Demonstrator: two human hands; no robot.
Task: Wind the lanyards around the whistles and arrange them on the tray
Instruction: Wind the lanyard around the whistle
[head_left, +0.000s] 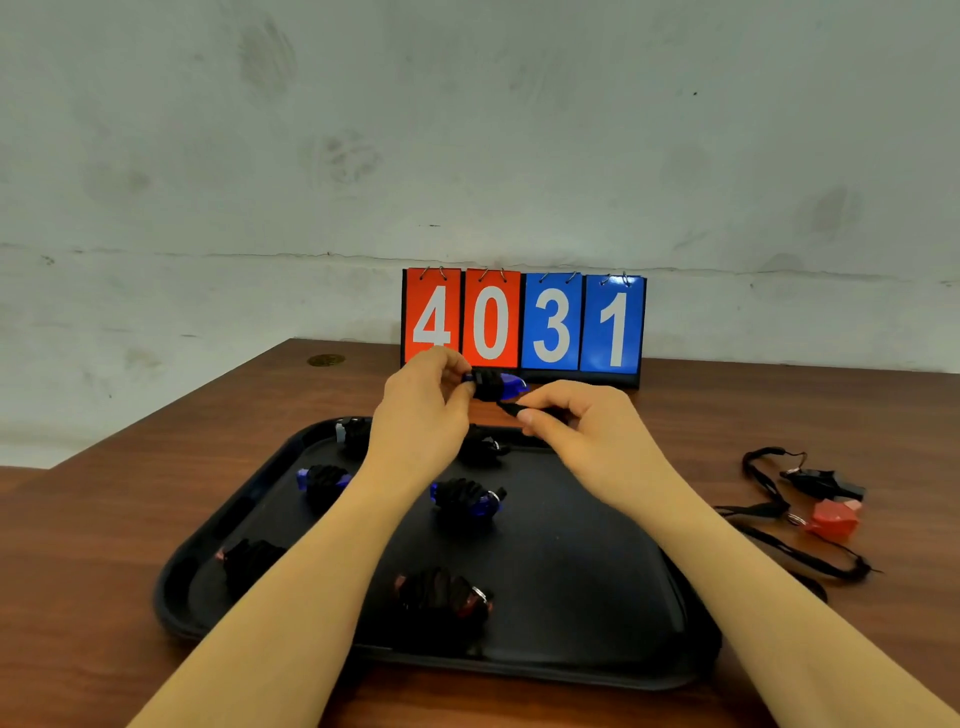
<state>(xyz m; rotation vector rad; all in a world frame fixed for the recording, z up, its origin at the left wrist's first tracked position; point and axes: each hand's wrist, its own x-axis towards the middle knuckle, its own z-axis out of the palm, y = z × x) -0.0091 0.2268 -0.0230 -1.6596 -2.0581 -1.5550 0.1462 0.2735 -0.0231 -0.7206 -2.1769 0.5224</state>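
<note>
Above the far edge of the black tray (587, 597), my left hand (423, 402) pinches a blue whistle (506, 385) mostly wrapped in black lanyard. My right hand (576, 415) pinches the loose end of that lanyard (511, 409) just below the whistle. On the tray lie several wound whistles: a blue one (322, 480) at the left, another blue one (467, 499) in the middle, and two reddish ones (249, 561) (447, 597) near the front. Two more at the back (353, 434) (485, 448) are partly hidden by my left hand.
On the brown table (104, 545) right of the tray lie a red whistle (834, 519) and a black whistle (826, 480) with their lanyards unwound and tangled. A flip scoreboard (524, 322) reading 4031 stands behind the tray against the wall.
</note>
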